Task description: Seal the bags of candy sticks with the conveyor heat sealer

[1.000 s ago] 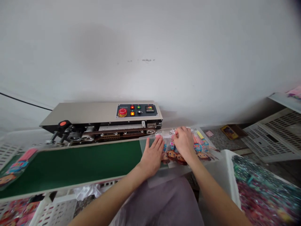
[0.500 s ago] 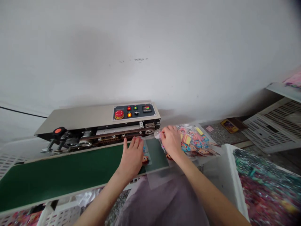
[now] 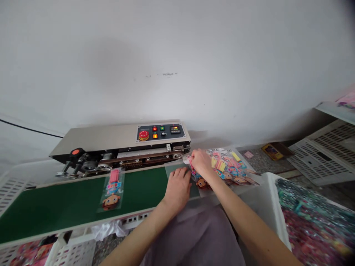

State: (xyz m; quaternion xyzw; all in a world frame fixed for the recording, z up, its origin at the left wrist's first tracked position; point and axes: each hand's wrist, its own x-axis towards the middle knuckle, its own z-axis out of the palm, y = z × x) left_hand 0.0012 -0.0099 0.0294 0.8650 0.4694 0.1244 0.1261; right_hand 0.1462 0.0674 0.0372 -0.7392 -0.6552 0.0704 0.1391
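Note:
My right hand is pinched on the top edge of a clear packet with a pink strip and a cartoon face, at the belt's right end. Against that packet's left side rests my left hand, its fingers bent; what it grips, if anything, is hidden. Another packet, pink and blue with a cartoon face, lies flat on the green belt, below the sealing machine. Several packets are spread in a pile to the right of my right hand.
A white bin of teal and red packets stands at the right. White slatted crates are behind it. Below the belt, at the lower left, is a white basket. A black cable runs along the wall.
The packet near my left hand is now away from it, and a packet lies farther left on the belt. My left hand has moved right, close to my right hand.

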